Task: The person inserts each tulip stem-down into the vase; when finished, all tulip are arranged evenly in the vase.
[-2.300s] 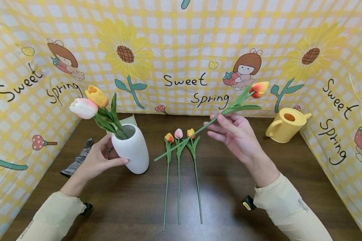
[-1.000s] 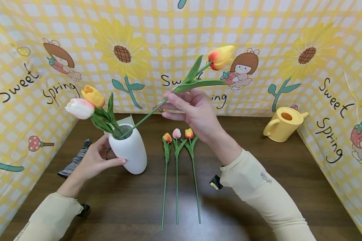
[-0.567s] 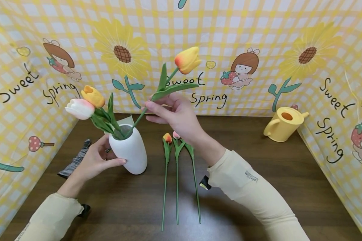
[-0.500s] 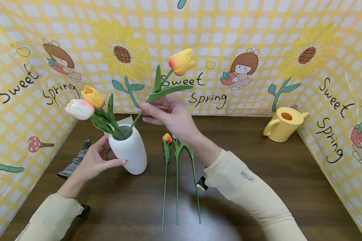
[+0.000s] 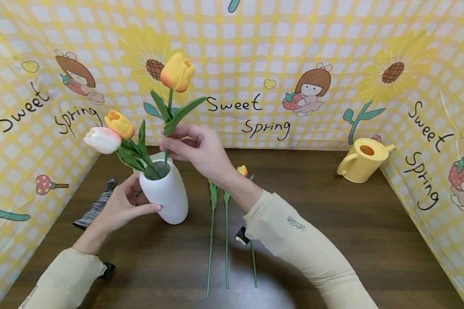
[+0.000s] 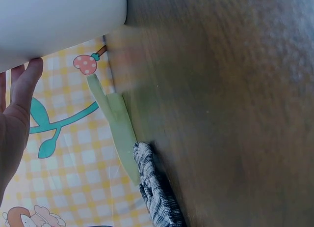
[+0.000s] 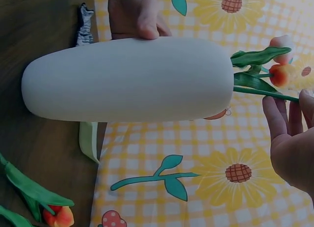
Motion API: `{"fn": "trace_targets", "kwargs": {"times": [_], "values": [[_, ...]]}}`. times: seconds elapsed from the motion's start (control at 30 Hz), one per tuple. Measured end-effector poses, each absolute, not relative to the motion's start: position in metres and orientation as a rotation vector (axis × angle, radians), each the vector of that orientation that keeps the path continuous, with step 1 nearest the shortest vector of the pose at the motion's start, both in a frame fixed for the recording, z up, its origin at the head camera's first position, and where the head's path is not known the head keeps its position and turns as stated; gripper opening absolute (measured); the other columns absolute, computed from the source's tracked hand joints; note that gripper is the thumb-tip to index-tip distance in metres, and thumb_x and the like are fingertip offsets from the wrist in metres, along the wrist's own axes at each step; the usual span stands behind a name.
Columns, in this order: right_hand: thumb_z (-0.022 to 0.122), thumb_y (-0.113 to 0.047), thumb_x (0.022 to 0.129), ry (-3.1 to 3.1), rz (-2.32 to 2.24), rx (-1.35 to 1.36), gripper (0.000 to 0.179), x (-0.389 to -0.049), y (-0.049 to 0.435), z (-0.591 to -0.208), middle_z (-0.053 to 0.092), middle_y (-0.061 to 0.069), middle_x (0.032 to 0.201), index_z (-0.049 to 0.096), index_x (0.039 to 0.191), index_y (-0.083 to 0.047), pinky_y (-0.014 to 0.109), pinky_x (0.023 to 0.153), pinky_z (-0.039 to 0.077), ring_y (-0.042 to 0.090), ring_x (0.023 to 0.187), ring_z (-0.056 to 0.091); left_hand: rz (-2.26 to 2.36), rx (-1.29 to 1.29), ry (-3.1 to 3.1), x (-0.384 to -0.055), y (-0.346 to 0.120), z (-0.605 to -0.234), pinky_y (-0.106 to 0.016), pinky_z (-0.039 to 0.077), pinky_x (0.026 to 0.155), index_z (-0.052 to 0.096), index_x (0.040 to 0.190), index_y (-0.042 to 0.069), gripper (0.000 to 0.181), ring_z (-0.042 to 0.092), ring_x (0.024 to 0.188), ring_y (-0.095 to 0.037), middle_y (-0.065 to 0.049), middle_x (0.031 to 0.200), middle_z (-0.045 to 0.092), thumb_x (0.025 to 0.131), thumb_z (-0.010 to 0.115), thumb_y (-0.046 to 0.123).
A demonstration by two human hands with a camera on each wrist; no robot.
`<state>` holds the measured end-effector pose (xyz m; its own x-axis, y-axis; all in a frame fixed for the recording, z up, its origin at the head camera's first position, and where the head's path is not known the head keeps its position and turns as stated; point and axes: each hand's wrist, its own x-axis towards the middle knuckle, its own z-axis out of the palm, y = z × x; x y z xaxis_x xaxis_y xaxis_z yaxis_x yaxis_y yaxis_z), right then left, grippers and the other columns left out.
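Note:
My left hand [image 5: 121, 204] grips the side of a white vase [image 5: 166, 199], which leans a little to the left. From its mouth rise a white-pink tulip [image 5: 102, 140] and a yellow tulip [image 5: 119, 123]. With thumb and fingers, my right hand [image 5: 201, 152] pinches the stem of a yellow-orange tulip [image 5: 177, 74] just below its leaves. That tulip stands nearly upright, its lower stem [image 7: 265, 92] running into the vase mouth. In the left wrist view, fingers [image 6: 30, 84] touch the vase wall [image 6: 64, 20].
Three more tulips [image 5: 226, 240] lie side by side on the brown table [image 5: 313, 240], partly hidden by my right arm. A yellow watering can [image 5: 365, 165] stands at the back right. Behind my left hand lie a grey striped cloth item [image 5: 96, 210] and a pale green piece [image 6: 120, 128].
My right hand has carried the tulip left to the vase, put its stem end into the mouth and swung it from slanted to nearly upright. My left hand keeps its hold.

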<state>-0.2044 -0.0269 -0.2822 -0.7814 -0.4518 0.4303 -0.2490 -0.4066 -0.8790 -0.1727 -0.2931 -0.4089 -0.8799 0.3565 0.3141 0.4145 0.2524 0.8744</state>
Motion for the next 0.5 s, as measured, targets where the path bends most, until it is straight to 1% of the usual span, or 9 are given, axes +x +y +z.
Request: {"fn": "trace_targets", "kwargs": {"times": [0.03,0.2,0.27,0.43,0.5], "values": [[0.067,0.004,0.095,1.642,-2.326,-0.977,0.020,-0.2047,-0.0271,-0.2833,0.073,0.017,0.100,0.066,0.114,0.010,0.044,0.090,0.058,0.033,0.096,0.071,-1.733,-0.754,-2.446,-0.1728,-0.2929,-0.4090,-0.035,0.062,0.079,0.044,0.148,0.008,0.085,0.071,0.104,-0.022,-0.013,0.125,0.064,0.075,0.082,-0.014],[0.068,0.004,0.094,1.719,-2.251,-1.019,0.022,-0.2062,-0.0288,-0.2876,0.074,0.017,0.101,0.068,0.115,0.011,0.044,0.087,0.060,0.029,0.092,0.072,-1.742,-0.755,-2.447,-0.1731,-0.2924,-0.4089,-0.035,0.062,0.078,0.044,0.149,0.009,0.086,0.071,0.104,-0.022,-0.013,0.125,0.063,0.075,0.082,-0.014],[0.069,0.003,0.094,1.738,-2.215,-1.022,0.023,-0.2060,-0.0308,-0.2886,0.074,0.017,0.101,0.068,0.116,0.010,0.041,0.085,0.060,0.026,0.091,0.072,-1.745,-0.751,-2.448,-0.1730,-0.2924,-0.4090,-0.035,0.062,0.078,0.044,0.149,0.009,0.086,0.071,0.103,-0.022,-0.013,0.125,0.063,0.075,0.082,-0.013],[0.070,0.002,0.093,1.757,-2.162,-0.983,0.024,-0.2040,-0.0355,-0.2901,0.071,0.017,0.105,0.066,0.116,0.007,0.038,0.084,0.061,0.023,0.093,0.072,-1.742,-0.737,-2.458,-0.1726,-0.2928,-0.4096,-0.035,0.062,0.078,0.044,0.149,0.010,0.086,0.070,0.102,-0.021,-0.014,0.123,0.063,0.076,0.082,-0.013],[0.070,0.002,0.093,1.755,-2.154,-0.987,0.022,-0.2036,-0.0364,-0.2913,0.071,0.018,0.105,0.066,0.115,0.007,0.039,0.085,0.060,0.025,0.094,0.072,-1.739,-0.738,-2.464,-0.1727,-0.2929,-0.4095,-0.035,0.062,0.078,0.043,0.150,0.011,0.087,0.070,0.103,-0.020,-0.013,0.124,0.063,0.076,0.082,-0.012]]}}
